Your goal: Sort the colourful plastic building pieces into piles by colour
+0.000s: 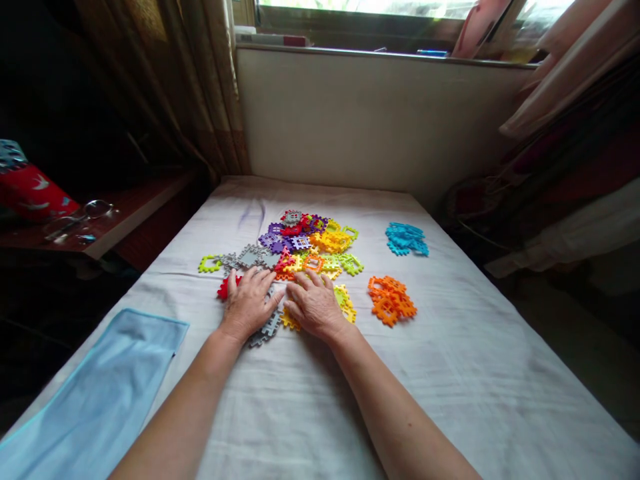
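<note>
A mixed heap of plastic interlocking building pieces lies in the middle of the table, with purple pieces (280, 240), yellow pieces (333, 239) and grey pieces (255, 255) among them. My left hand (251, 301) rests palm down with fingers spread over grey and red pieces (225, 288). Beside it, my right hand (317, 303) lies flat on yellow and orange ones, its fingers stretched forward. What is under both palms is hidden. To the right sit a separate pile of orange pieces (391, 300) and, farther back, a pile of blue pieces (407, 239).
A light blue cloth (110, 373) lies at the table's left. The table has a pale cloth cover (450, 373). On a dark wooden side table (135, 207) are a red patterned object (35, 190) and glasses (97, 209). A wall (370, 120) and windowsill stand behind; curtains (165, 87) hang left.
</note>
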The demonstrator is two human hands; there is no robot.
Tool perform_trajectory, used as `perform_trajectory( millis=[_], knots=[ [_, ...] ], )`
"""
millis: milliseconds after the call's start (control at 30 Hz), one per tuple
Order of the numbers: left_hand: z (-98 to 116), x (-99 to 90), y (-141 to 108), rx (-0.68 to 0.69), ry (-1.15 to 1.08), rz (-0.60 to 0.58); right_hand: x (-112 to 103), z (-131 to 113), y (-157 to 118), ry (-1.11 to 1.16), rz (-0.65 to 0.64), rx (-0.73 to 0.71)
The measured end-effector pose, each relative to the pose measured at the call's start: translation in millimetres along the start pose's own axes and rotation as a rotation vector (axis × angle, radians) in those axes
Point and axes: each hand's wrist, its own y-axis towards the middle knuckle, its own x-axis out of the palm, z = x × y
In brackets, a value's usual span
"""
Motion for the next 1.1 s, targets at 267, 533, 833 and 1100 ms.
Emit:
perform_trajectory(
  millis=[267, 533, 833, 1100],
  knots=[
    [-2, -2.5, 1, 0.024, -0.067, 0.036, -1, 2, 3, 0.026, 0.068, 0.124],
    [-3, 1.4, 0, 0.010, -0.174, 0.036, -1, 1, 3, -0.023, 0.036, 0.173],
    [-10, 6.3, 2, -0.038, -0.198, 0.064, -35, 25, 0, -0.031, 0.102, 0.203],
    [-10, 7.6, 2, -0.045, -0.208, 0.043, -86, 123, -43, -0.051, 0.080, 0.902]
  ],
)
